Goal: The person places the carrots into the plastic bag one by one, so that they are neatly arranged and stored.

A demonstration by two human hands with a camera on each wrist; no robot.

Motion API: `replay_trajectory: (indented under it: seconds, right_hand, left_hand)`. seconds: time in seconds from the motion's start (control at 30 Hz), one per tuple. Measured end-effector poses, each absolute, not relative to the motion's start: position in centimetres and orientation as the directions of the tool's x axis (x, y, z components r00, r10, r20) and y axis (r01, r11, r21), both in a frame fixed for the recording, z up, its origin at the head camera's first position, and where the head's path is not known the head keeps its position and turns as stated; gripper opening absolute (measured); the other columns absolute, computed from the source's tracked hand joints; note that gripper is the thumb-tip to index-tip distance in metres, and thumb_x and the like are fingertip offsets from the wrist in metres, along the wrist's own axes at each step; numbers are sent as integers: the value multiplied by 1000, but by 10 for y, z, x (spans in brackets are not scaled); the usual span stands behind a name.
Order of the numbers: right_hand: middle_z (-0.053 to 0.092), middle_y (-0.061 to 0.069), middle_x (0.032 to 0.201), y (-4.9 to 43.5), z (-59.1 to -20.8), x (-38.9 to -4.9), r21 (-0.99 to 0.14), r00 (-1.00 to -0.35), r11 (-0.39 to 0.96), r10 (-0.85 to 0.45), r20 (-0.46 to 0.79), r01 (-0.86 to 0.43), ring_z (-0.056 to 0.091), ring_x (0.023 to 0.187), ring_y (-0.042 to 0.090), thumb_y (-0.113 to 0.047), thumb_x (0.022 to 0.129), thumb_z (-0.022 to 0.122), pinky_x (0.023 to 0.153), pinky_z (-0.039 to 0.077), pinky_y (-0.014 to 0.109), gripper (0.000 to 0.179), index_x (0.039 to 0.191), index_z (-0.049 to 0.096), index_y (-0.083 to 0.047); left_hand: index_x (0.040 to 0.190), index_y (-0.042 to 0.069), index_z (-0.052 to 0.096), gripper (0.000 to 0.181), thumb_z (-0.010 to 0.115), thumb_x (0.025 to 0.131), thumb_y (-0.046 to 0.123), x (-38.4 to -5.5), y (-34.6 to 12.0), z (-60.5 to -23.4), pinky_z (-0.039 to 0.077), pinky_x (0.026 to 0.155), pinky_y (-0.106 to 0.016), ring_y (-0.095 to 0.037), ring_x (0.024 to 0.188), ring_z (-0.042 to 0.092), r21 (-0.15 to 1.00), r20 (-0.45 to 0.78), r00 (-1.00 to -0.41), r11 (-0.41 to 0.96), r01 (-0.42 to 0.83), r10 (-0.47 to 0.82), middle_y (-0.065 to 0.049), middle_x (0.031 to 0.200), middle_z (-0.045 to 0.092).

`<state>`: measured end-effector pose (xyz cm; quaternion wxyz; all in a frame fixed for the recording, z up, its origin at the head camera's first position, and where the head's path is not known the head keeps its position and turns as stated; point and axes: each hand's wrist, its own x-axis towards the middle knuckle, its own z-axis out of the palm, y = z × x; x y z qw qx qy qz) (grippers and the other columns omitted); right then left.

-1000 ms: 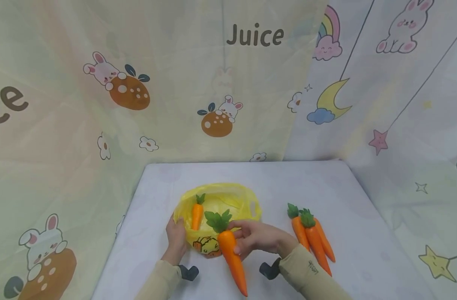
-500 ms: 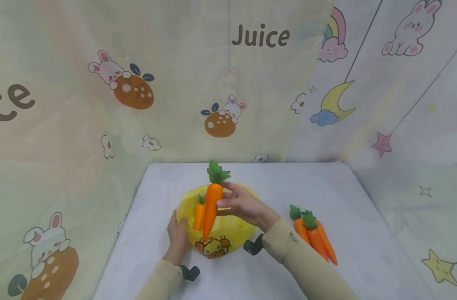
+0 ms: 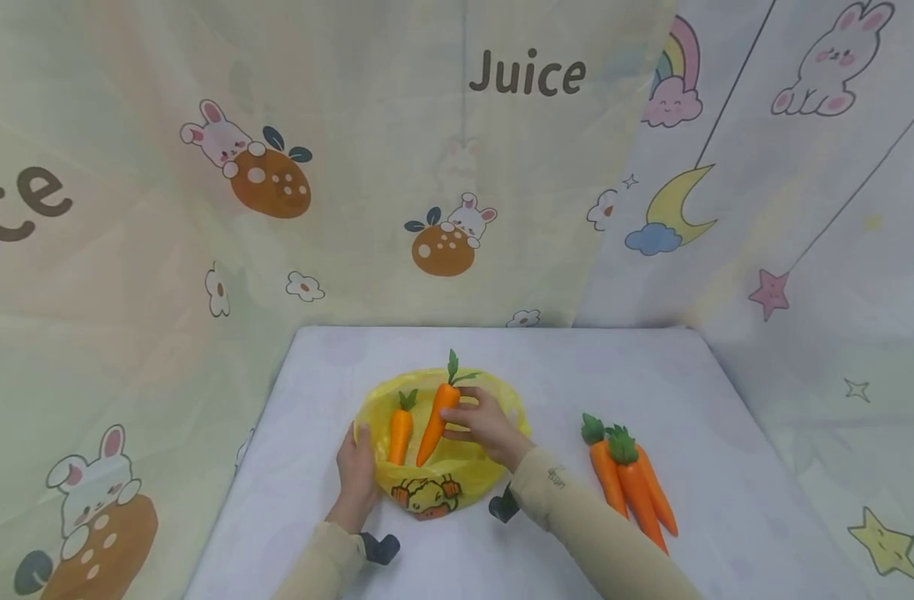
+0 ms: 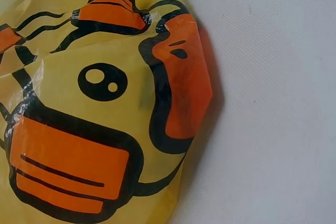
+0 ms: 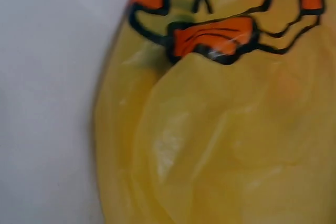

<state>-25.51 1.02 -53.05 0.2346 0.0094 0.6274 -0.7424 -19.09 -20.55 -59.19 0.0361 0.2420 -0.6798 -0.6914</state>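
Note:
An open yellow plastic bag (image 3: 494, 467) with a duck face printed on it sits on the white table. My left hand (image 3: 355, 475) grips its left edge. Between the thumb and fingers of my right hand (image 3: 486, 425), an orange carrot (image 3: 437, 425) with green leaves is pinched, leaning over the bag's mouth with its tip downward. Another carrot (image 3: 400, 435) lies inside the bag at the left. Both wrist views are filled mostly by the printed plastic bag (image 4: 63, 98), with neither hand showing there.
Three more carrots (image 3: 638, 493) lie bunched on the table to the right of the bag, close to my right sleeve (image 3: 584, 517). Printed cloth walls (image 3: 367, 242) enclose the table (image 3: 546, 354) at the back and sides.
My right hand has brought the carrot from in front of the bag up and over its mouth, then lowered it toward the inside. The left hand has stayed on the bag's edge.

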Motion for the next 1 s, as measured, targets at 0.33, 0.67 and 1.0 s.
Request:
replay_trajectory:
  seconds: [0.33, 0.67, 1.0]
  right_hand:
    - [53, 27, 131, -3, -551, -251, -925, -880, 47, -292, -374, 377, 66, 105, 34, -7, 88, 77, 89, 58, 51, 72, 146, 37, 5]
    - [55, 23, 121, -10, -559, -251, -916, -879, 196, -271, -393, 350, 68, 93, 31, -5, 87, 78, 73, 63, 41, 62, 138, 45, 4]
    - [54, 26, 126, -15, -566, -250, -910, -871, 208, -278, -406, 358, 66, 98, 32, -5, 92, 73, 76, 62, 42, 60, 143, 43, 4]
  left_hand:
    - [157, 8, 34, 68, 31, 106, 54, -191, -204, -590, 39, 113, -49, -33, 138, 44, 954, -301, -881, -123, -275, -365, -15, 154, 44]
    - [157, 7, 33, 67, 31, 107, 51, -192, -205, -591, 35, 116, -49, -33, 140, 41, 954, -300, -882, -135, -269, -362, -16, 155, 41]
    - [157, 5, 34, 70, 31, 106, 54, -192, -204, -593, 35, 116, -50, -34, 139, 42, 954, -299, -877, -102, -282, -376, -18, 154, 43]
